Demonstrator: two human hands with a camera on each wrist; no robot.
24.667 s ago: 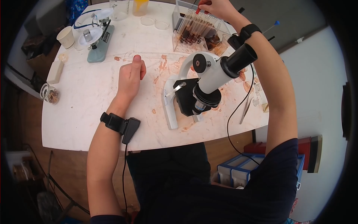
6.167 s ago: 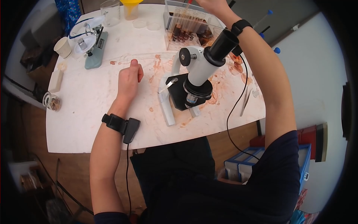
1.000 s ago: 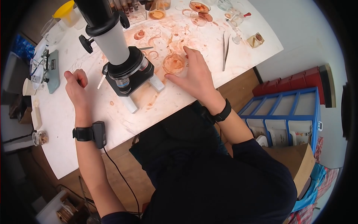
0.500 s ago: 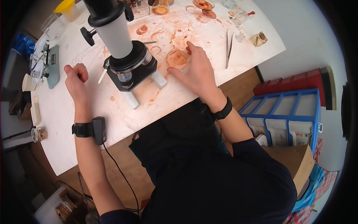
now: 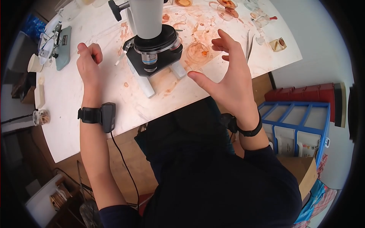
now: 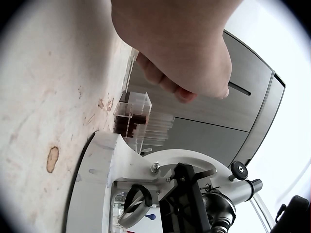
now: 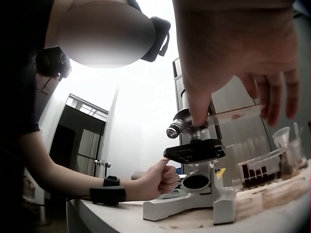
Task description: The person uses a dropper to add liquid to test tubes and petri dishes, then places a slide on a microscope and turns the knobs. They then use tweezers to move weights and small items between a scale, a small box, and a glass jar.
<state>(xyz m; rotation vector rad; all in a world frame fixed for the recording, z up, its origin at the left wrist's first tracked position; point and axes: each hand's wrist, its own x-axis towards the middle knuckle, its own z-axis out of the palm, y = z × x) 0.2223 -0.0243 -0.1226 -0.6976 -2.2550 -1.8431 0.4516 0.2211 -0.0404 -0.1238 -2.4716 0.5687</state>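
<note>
Right beside the microscope [image 5: 145,22], up off the white table [image 5: 125,110], hung 1 clear flat dish [image 7: 236,114] with a reddish spot, and the right hand [image 5: 236,81] had it pinched, thumb at 1 edge, fingers at the other! Across on the microscope's other side, the left hand [image 5: 89,66] held nothing, its fingers curled in together. Tweezers [image 5: 249,46] lay beyond the right hand, while several dark-filled tubes [image 7: 255,172] stood behind the microscope.

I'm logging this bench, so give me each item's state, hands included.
Left hand: curled, empty
Right hand: holding clear dish
Clear dish: held, reddish-marked
Microscope: upright
Tweezers: lying, arms apart
Test tubes: racked, dark contents inside
Balance: standing
Tabletop: stained
</note>
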